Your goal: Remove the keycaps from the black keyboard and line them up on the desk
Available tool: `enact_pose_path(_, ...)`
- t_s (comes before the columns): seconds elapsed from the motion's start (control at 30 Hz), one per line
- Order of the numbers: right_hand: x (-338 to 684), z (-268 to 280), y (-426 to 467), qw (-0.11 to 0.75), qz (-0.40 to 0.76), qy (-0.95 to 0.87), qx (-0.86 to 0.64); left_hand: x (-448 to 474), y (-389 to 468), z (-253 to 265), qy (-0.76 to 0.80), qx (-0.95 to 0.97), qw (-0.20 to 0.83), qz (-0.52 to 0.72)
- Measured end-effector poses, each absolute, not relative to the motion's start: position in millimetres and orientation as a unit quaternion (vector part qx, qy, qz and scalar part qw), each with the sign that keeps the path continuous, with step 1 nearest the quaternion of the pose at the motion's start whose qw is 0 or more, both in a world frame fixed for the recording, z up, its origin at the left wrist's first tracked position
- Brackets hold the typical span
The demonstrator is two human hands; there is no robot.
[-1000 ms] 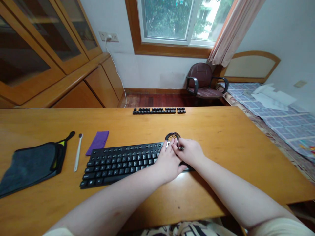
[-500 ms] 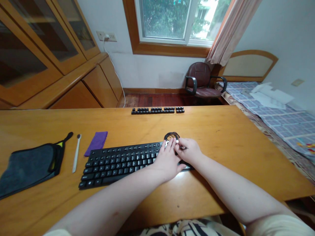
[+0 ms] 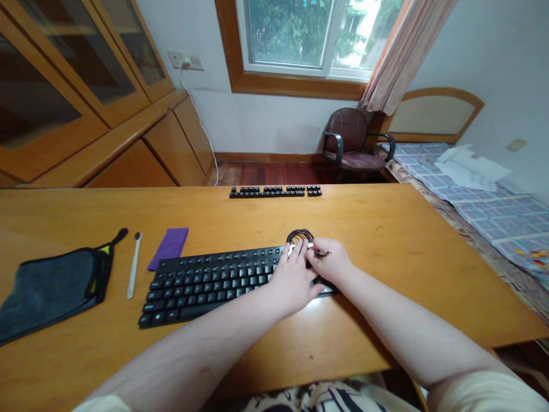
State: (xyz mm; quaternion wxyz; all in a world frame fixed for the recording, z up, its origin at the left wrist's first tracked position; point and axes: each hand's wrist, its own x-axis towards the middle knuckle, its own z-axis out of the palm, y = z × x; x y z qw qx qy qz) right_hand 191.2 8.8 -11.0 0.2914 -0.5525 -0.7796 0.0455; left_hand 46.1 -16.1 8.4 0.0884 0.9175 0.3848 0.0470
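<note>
A black keyboard [image 3: 206, 292] lies on the desk, its upper rows showing bare switch stems without keycaps. My left hand [image 3: 291, 280] rests flat over its right part, fingers stretched forward. Right beside it, my right hand [image 3: 332, 262] is closed in a pinch on a thin metal tool [image 3: 325, 253], whose end sticks out between the fingers; its exact kind is hard to make out. Just beyond my fingertips is a coiled black cable [image 3: 299, 234]. Removed keycaps [image 3: 274, 193] stand in rows near the far edge of the desk. The keys under both hands are hidden.
On the left of the wooden desk [image 3: 369, 337] lie a grey cloth [image 3: 51, 286], a white brush [image 3: 134, 266] and a purple cloth [image 3: 169, 248]. Beyond the far edge stands a brown armchair [image 3: 349, 137], with a bed [image 3: 480, 194] at the right.
My right hand has turned slightly, and the tool's end now points more to the right and a little higher. My left hand stays in place on the keyboard.
</note>
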Motion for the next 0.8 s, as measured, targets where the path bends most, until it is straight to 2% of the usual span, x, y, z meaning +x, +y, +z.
enact_pose_path(0.27,189.0,-8.9,7.9,0.340,0.077,-0.741,-0.573,47.5,-16.9,7.3,0.386,0.915,0.096,0.060)
enact_pose_path(0.4,190.0,-8.2,8.5,0.362,0.136,-0.711,-0.587,46.5,-16.6,9.8,0.384,0.915,0.106,0.064)
enact_pose_path(0.57,193.4,-0.9,9.0,0.451,0.228,-0.640,-0.578,41.1,-12.4,11.0,0.366,0.916,0.141,0.085)
enact_pose_path(0.8,200.9,1.9,13.2,0.521,0.297,-0.574,-0.557,37.1,1.2,13.0,0.418,0.835,0.264,0.242)
